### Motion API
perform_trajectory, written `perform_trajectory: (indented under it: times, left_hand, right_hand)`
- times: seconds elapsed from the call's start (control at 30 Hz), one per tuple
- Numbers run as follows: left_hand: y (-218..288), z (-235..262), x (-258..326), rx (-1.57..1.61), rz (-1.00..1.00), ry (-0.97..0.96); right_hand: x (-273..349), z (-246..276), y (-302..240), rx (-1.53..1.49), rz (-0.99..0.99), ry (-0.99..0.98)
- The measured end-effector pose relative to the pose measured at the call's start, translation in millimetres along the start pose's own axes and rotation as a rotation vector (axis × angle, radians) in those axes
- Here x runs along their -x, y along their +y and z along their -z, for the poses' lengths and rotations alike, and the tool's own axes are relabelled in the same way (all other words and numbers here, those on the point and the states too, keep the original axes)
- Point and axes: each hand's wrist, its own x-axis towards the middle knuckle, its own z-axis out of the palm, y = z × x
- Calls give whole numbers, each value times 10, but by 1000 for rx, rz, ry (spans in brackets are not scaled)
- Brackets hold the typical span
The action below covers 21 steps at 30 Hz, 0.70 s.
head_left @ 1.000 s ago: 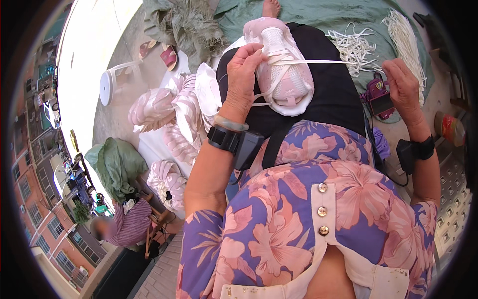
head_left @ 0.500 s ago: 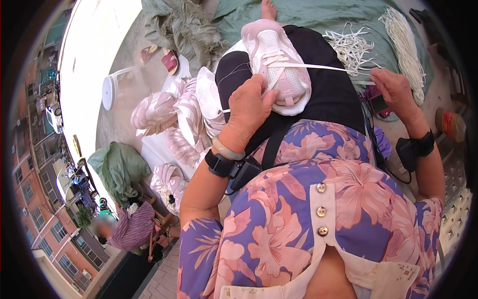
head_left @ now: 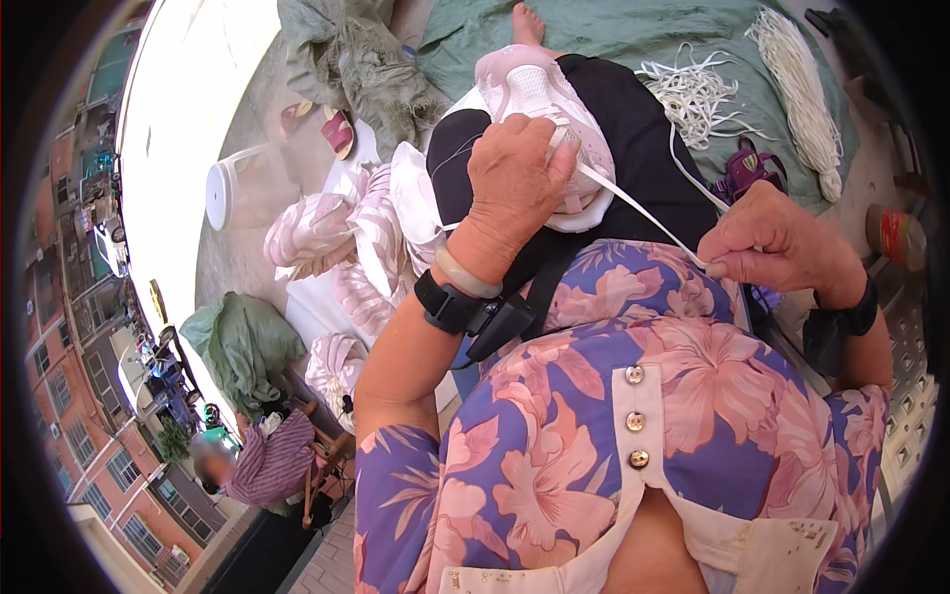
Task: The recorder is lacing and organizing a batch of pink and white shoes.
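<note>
A pale pink and white sneaker (head_left: 592,148) rests on my lap over black trousers. My left hand (head_left: 517,176) lies across its laced part, fingers bent and pressed down there; part of the lacing is hidden beneath them. From the shoe a white shoelace (head_left: 638,205) runs taut to my right hand (head_left: 777,243), which pinches it between thumb and fingers at the right, close to my flowered shirt. Behind the right hand another stretch of lace hangs toward the loose laces.
Several pink and white shoe uppers (head_left: 317,233) are heaped at my left. Loose white laces (head_left: 693,99) and a long bundle of laces (head_left: 800,104) lie on a green cloth (head_left: 475,40). A white bucket (head_left: 223,193) is farther left; a seated person (head_left: 267,460) is beyond.
My right hand has come down and nearer my body, drawing the lace at a lower slant. My left hand has moved up onto the lacing from the shoe's side.
</note>
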Motion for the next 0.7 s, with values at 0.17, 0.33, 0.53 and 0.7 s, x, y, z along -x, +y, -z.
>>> perform_trajectory:
  times: [0.17, 0.33, 0.53, 0.7]
  left_hand:
    - [119, -37, -44, -520, -178, -244]
    - [37, -142, -81, -427, -244, -119]
    - [274, -9, -293, 461, 236, -259]
    - [428, 771, -438, 1075, 311, -222]
  right_hand:
    - [-112, -107, -12, -95, 40, -228]
    - [-72, -147, 89, 10, -26, -210]
    - [-15, -85, 142, 193, -109, -136]
    - [231, 136, 385, 335, -196, 95]
